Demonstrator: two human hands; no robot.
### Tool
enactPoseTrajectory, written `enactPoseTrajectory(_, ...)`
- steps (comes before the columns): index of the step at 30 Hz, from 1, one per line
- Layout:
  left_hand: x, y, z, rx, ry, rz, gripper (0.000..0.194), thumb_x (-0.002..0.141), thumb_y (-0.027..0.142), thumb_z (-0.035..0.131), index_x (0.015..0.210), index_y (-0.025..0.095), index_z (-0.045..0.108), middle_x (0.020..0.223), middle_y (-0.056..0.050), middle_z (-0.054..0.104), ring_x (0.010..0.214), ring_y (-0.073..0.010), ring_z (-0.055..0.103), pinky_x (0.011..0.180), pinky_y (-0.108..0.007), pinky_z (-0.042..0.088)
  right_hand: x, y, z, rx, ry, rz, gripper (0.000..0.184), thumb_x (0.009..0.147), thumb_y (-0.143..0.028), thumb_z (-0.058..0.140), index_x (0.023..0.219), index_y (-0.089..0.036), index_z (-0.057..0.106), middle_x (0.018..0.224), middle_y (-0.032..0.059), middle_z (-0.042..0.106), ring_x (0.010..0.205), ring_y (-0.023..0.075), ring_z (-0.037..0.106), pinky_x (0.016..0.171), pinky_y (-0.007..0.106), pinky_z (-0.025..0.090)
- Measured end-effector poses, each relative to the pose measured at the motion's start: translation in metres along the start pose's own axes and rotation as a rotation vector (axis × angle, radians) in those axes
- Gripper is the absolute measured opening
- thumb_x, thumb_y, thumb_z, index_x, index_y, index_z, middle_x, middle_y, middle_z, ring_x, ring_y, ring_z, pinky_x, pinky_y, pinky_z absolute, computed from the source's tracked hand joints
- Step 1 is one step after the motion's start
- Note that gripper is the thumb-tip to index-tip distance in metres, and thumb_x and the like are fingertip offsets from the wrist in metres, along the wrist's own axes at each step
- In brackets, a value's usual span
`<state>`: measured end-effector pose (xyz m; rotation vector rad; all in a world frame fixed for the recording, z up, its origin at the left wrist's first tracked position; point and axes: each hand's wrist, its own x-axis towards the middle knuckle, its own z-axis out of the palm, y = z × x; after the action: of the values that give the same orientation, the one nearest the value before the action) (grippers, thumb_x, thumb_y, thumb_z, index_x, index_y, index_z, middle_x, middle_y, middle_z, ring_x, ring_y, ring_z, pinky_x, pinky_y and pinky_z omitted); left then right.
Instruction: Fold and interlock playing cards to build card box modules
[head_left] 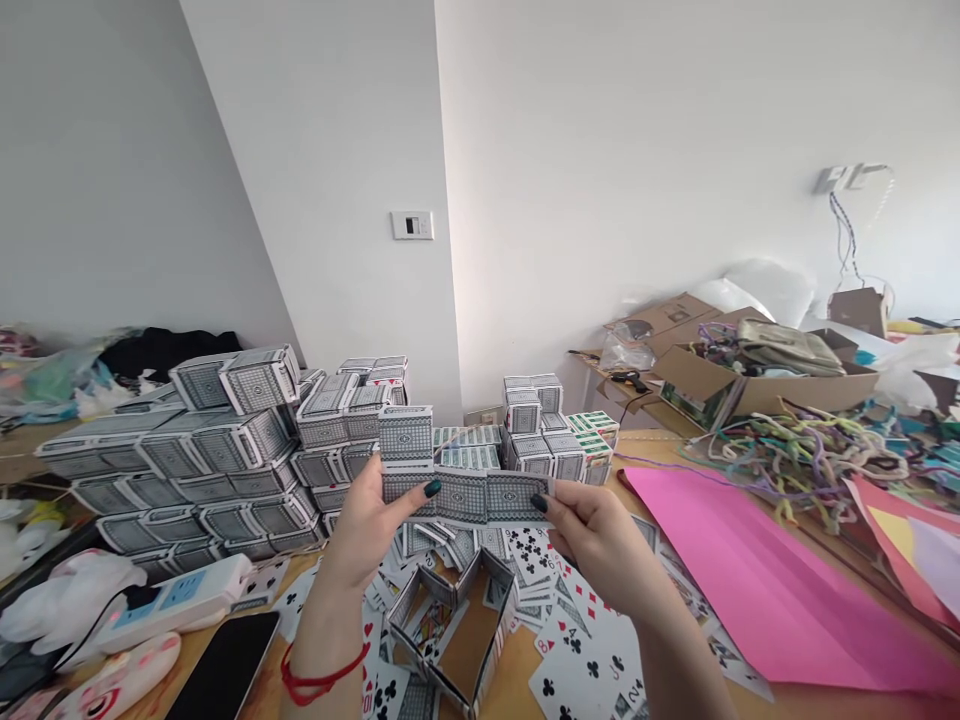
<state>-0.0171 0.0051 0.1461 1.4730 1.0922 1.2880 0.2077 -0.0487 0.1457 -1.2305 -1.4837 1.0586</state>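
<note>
A strip of joined playing cards, grey patterned backs toward me, is stretched between my two hands above the table. One more card stands up from the strip's left end. My left hand pinches that left end, thumb on the front. At the right end, my right hand grips the strip between thumb and fingers. Below them lies an open frame folded from cards, with loose playing cards scattered around it, some face up. Large stacks of card-built blocks rise at the left.
Smaller card blocks stand behind my hands. Pink paper covers the right side. Beyond it are tangled yarn pieces and a cardboard box. A black phone and a white power strip lie at the left front.
</note>
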Motion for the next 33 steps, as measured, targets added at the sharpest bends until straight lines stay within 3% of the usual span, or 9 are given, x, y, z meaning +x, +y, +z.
enactPoseTrajectory(10, -0.003, 0.004, 0.011, -0.083, -0.081, 0.059, 0.058, 0.073, 0.034, 0.066, 0.125, 0.021, 0.042, 0.128, -0.008, 0.053, 0.118, -0.0265, 0.048, 0.096, -0.039, 0.040, 0.007, 0.004, 0.005, 0.090, -0.038, 0.002, 0.030, 0.082, -0.038, 0.045, 0.061, -0.021, 0.032, 0.053, -0.0086, 0.018, 0.045, 0.0069, 0.018, 0.043, 0.022, 0.012)
enactPoseTrajectory(16, -0.002, -0.005, 0.014, -0.004, 0.037, -0.014, 0.069, 0.064, 0.034, 0.073, 0.126, 0.023, 0.044, 0.129, -0.010, 0.052, 0.127, -0.0309, 0.035, 0.100, -0.041, 0.035, 0.009, 0.007, 0.007, 0.062, -0.034, 0.008, 0.025, 0.082, -0.034, 0.043, 0.063, -0.021, 0.034, 0.052, -0.0087, 0.020, 0.045, 0.0071, 0.019, 0.043, 0.022, 0.012)
enactPoseTrajectory(25, 0.001, -0.014, 0.014, -0.045, 0.028, 0.015, 0.066, 0.062, 0.034, 0.074, 0.122, 0.024, 0.047, 0.126, -0.009, 0.055, 0.129, -0.0300, 0.033, 0.102, -0.041, 0.032, 0.011, 0.008, 0.010, 0.013, -0.012, 0.019, 0.027, 0.082, -0.033, 0.042, 0.060, -0.021, 0.032, 0.047, -0.0088, 0.024, 0.042, 0.0064, 0.021, 0.040, 0.021, 0.013)
enactPoseTrajectory(29, 0.001, -0.014, 0.015, -0.034, 0.112, -0.045, 0.063, 0.061, 0.033, 0.075, 0.118, 0.024, 0.049, 0.126, -0.010, 0.054, 0.130, -0.0304, 0.031, 0.102, -0.042, 0.032, 0.013, 0.009, 0.014, -0.006, 0.037, -0.005, 0.029, 0.083, -0.034, 0.043, 0.058, -0.020, 0.036, 0.042, -0.0091, 0.031, 0.038, 0.0054, 0.026, 0.038, 0.018, 0.020)
enactPoseTrajectory(33, 0.001, -0.004, 0.010, -0.085, -0.015, 0.020, 0.037, 0.066, 0.033, 0.071, 0.100, 0.020, 0.060, 0.111, -0.007, 0.064, 0.115, -0.0285, 0.050, 0.097, -0.042, 0.038, 0.019, 0.011, 0.017, 0.131, 0.034, -0.010, 0.032, 0.083, -0.043, 0.045, 0.065, -0.017, 0.049, 0.050, -0.0026, 0.054, 0.040, 0.0086, 0.048, 0.039, 0.020, 0.036)
